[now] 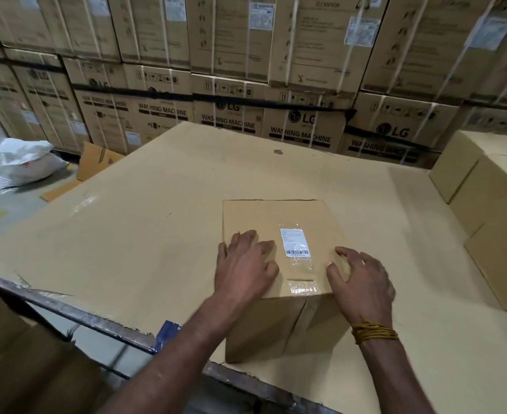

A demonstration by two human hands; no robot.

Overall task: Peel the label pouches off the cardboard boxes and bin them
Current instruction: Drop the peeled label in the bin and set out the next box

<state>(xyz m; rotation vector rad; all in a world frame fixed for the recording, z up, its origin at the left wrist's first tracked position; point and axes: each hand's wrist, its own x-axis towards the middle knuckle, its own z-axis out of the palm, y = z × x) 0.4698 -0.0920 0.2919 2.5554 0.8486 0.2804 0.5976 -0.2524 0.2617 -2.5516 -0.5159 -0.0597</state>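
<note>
Pouch (295, 242) lies flat atop the box (264, 216) between the flat-pressing left hand (246, 264) and loosely spread right hand (361, 279).

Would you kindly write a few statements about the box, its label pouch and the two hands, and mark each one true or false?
1. The label pouch is on top of the cardboard box. True.
2. The left hand lies flat on the box top. True.
3. The right hand pinches the pouch. False: it sits at the box's right edge, clear of the pouch.
4. The pouch is half peeled. False: it lies flat.
</note>
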